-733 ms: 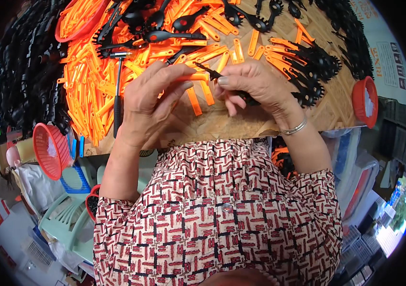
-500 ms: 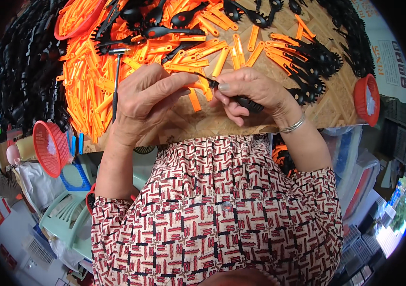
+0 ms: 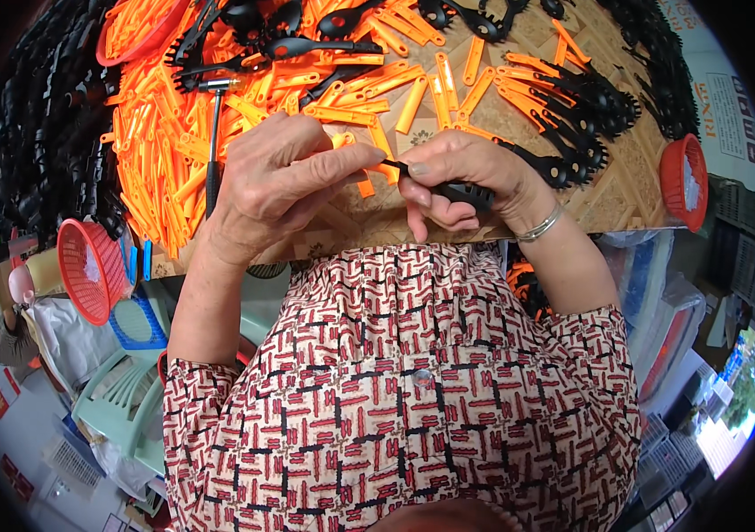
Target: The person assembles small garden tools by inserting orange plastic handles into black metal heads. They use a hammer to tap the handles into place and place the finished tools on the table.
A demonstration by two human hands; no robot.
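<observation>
My right hand (image 3: pixel 466 168) is closed around the dark head of a black spaghetti server (image 3: pixel 464 193), its toothed edge showing below the fingers. The thin shaft points left, toward my left hand (image 3: pixel 293 173). There my left thumb and fingers are pinched together at the shaft's end. What they hold is mostly hidden; orange shows right beside the fingertips, but I cannot tell whether it is held or lies behind. Left of my left hand lies a small hammer (image 3: pixel 215 146) with a black grip. Loose orange handles (image 3: pixel 160 164) are heaped around it.
Servers with orange handles (image 3: pixel 572 115) lie together at the right. Black utensil parts (image 3: pixel 40 133) are piled at the far left. Red baskets stand at the table's left edge (image 3: pixel 93 270), right edge (image 3: pixel 684 183) and far left (image 3: pixel 142 44). A green chair (image 3: pixel 120 403) is below left.
My left fingertips have shifted slightly right, closer to the server's shaft. My right hand has turned a little and keeps its hold on the server. The view has shifted slightly.
</observation>
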